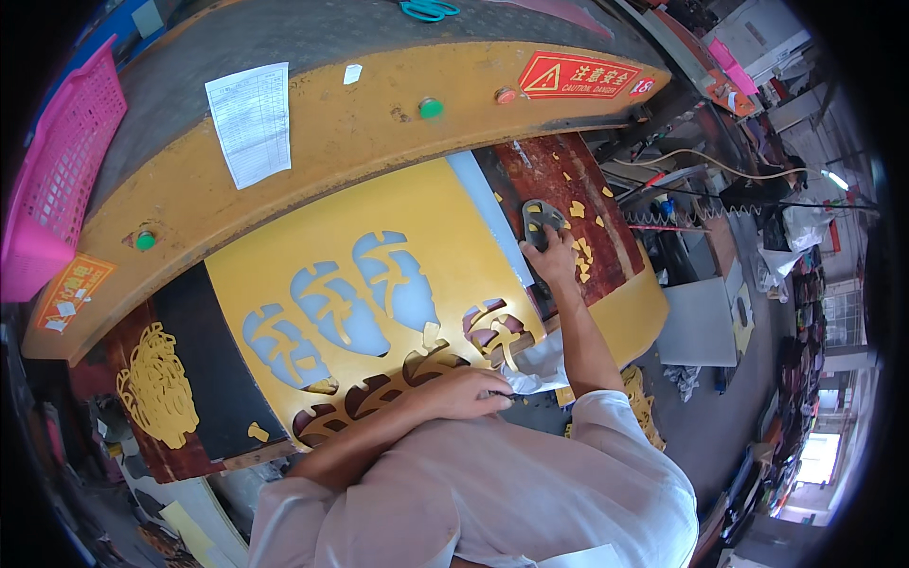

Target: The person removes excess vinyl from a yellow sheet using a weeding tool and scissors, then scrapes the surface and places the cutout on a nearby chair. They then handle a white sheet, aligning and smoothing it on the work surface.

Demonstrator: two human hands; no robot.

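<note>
A large yellow sheet [312,213] lies across the bed of the press, with several strappy shoe-shaped cutouts through it. Beyond its right edge, my right hand [552,256] reaches out and grips a grey, rounded cutting die [543,218] on the dark red board. My left hand [471,394] is curled low in front, by the sheet's near edge. Its fingers are bent together beside crumpled clear plastic film [538,367]; what they hold, if anything, is hidden. Near the sheet's right corner, a yellow cut strip [508,350] lies over one cutout.
The mustard press beam [379,114] spans the far side, with a green button [431,108], a red button [506,96] and a taped paper [250,123]. Yellow cut pieces [156,388] are heaped at left. A pink basket [66,170] stands far left; teal scissors [429,9] lie on top.
</note>
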